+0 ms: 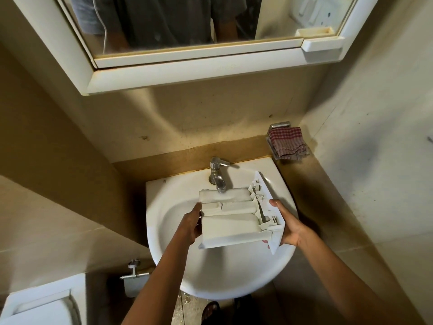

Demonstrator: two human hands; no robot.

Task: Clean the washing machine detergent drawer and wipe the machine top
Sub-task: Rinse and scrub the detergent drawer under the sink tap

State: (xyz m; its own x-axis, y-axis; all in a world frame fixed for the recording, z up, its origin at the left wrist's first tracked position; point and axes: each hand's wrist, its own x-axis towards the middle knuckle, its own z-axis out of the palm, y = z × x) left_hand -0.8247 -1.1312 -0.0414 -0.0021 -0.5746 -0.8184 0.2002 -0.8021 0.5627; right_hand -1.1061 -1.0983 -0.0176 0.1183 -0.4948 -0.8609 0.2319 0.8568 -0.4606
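The drawer [236, 219] hangs over the sink [164, 231], underside up, far edge beneath the tap [216, 175]. Its long axis runs 9 to 3 o'clock. Left hand [189, 227] grips the 9 o'clock end; right hand [289, 225] grips the front panel at 3 o'clock. Both sit equally near.

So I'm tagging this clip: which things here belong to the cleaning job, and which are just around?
In use: detergent drawer, left hand, right hand, tap, sink, checked cloth.
Just around: mirror cabinet, toilet.
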